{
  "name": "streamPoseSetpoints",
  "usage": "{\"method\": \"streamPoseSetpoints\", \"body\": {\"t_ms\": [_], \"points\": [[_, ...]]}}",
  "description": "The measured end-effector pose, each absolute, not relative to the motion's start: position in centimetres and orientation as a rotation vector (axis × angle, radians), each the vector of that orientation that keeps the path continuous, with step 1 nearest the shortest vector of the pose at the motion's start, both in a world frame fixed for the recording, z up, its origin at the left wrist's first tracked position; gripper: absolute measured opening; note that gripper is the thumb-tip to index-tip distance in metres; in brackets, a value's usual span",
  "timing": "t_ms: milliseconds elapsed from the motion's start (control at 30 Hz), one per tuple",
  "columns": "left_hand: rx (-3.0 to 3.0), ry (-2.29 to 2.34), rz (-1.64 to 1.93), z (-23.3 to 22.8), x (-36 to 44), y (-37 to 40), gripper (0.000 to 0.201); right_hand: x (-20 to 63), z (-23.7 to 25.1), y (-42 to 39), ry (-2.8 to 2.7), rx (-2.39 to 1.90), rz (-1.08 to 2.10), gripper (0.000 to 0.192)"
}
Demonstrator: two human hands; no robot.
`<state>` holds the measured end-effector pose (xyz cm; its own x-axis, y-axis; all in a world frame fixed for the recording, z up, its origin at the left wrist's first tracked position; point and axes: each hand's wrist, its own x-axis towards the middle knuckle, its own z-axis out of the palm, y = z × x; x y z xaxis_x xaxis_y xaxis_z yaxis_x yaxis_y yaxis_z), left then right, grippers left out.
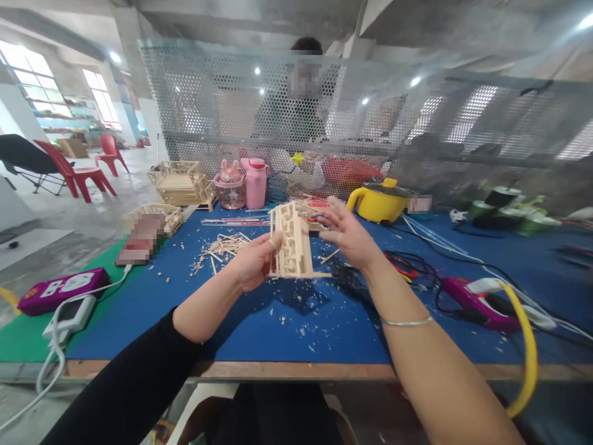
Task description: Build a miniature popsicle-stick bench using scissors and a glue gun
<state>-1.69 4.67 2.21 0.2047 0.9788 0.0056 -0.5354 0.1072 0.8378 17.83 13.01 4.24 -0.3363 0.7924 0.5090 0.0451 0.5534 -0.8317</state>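
Note:
My left hand [256, 259] grips the left side of a small model made of pale wooden sticks [290, 241], holding it tilted above the blue table top. The model has a patterned lattice face and rows of thin sticks along its right side. My right hand [347, 235] is raised just right of the model with its fingers apart, and nothing shows in it. A pile of short loose wooden sticks [227, 245] lies on the table beyond my left hand. Whether my right fingertips touch anything behind the model cannot be made out.
Finished-looking stick models [180, 183] stand at the back left, near a phone [141, 238]. A pink jug [255, 185] and yellow pot [382, 201] line the back. Purple power strips [477, 303] and cables lie on both sides. A person [296, 111] is behind the perforated screen [208, 105].

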Motion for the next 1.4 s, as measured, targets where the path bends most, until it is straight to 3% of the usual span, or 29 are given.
{"method": "streamPoseSetpoints", "body": {"t_ms": [100, 200, 333, 500, 700, 833, 1033, 1233, 1400], "points": [[0.826, 0.674, 1.371, 2.7, -1.6, 4.4, 0.028, 18.4, 5.4, 11.3, -1.655, -0.722, 0.633, 0.041], [0.806, 0.694, 1.394, 2.8, -1.5, 4.2, 0.026, 17.7, 5.8, 9.2, -1.930, -0.781, 0.659, 0.018], [0.818, 0.679, 1.353, 2.5, -1.5, 4.3, 0.025, 16.4, 5.3, 8.0, -2.237, -0.783, 0.840, 0.020], [0.808, 0.664, 1.324, 2.4, -1.3, 4.3, 0.028, 16.2, 5.0, 8.4, -2.190, -0.728, 1.079, 0.027], [0.792, 0.660, 1.331, 2.4, -1.1, 4.0, 0.023, 16.3, 5.1, 8.5, -2.138, -0.681, 1.343, 0.022], [0.799, 0.662, 1.336, 2.3, -1.0, 4.0, 0.022, 16.0, 4.9, 8.5, -2.108, -0.690, 1.342, 0.019], [0.780, 0.644, 1.412, 2.5, -1.4, 4.4, 0.020, 15.7, 4.8, 8.8, -2.034, -0.751, 0.990, 0.012], [0.505, 0.585, 1.734, 3.4, -2.5, 5.4, 0.014, 16.9, 6.0, 9.7, -1.225, -0.749, 0.384, 0.007], [0.379, 0.553, 1.929, 3.7, -2.4, 5.6, 0.010, 14.1, 4.4, 7.4, -1.699, -0.793, 0.168, 0.016]]}}
